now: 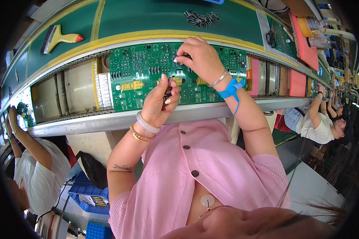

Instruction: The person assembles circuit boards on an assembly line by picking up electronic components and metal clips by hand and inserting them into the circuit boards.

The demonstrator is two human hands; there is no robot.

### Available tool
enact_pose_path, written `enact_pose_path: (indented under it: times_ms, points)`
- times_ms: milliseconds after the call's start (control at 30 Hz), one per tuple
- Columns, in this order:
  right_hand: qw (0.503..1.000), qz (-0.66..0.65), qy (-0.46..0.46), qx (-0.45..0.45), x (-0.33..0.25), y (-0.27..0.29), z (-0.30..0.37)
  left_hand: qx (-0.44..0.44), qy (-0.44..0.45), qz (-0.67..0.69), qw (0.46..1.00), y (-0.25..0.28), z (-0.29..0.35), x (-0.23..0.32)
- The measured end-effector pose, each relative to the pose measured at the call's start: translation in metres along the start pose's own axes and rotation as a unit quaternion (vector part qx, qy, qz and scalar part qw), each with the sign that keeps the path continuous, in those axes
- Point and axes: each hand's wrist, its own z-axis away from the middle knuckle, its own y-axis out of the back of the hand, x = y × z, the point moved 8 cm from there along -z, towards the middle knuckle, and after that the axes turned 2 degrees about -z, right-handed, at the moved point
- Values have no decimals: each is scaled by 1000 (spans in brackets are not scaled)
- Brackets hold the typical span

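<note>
A green circuit board panel (pixel 127 97), with several small black parts and yellow pieces on it, lies across the rails in front of me. My left hand (pixel 159 101) is over its near half, fingers curled around several small electronic components (pixel 168 93), dark with some pale ends. Above the far half of the panel, my right hand (pixel 201 59) is closed in a pinch close to the surface. What sits between those fingertips, if anything, is too small to make out. A blue wrist strap (pixel 232 88) with a cord circles my right wrist.
Beyond the rail, a pile of dark leaded parts (pixel 202 18) lies on the green bench (pixel 143 20). A brush (pixel 60 38) rests at the far left, black scissors (pixel 271 38) at the right. Co-workers sit on both sides; a blue crate (pixel 89 195) stands low at left.
</note>
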Motion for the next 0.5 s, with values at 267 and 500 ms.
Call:
enact_pose_path:
  times_ms: [267,500]
  points:
    - [969,-202,10,-139,-34,-4,9,-45,-16,16,999,-7,-5,4]
    - [993,-104,-59,12,17,1,-11,-7,-39,61,997,-12,3,13]
